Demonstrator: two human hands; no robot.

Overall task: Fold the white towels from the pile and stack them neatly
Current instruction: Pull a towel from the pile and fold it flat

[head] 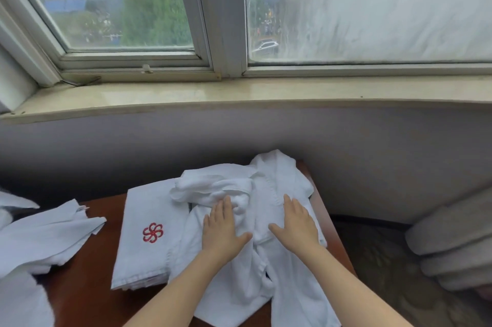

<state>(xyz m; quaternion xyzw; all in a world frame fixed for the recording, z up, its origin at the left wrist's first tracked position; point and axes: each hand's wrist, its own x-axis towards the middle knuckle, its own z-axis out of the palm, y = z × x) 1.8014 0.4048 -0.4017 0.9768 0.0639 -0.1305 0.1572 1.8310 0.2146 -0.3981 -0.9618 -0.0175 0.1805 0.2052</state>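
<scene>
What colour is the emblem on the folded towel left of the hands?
Red, a looping flower-like emblem on the white folded towel; the head view shows it clearly.

I cannot count the towels in the crumpled pile (pixel 266 185): the layers hide each other, and its near end is cut by the bottom edge. The pile covers the right side of the folded towel with the red emblem (pixel 149 209). Of the table (pixel 87 297) only bare patches show. At the left, loose white cloth (pixel 40 239) runs out of the picture. At the right, a grey padded thing (pixel 452 241) is cut off; I cannot tell what it is. Through the right window pane (pixel 386 7) everything is a blur.
</scene>
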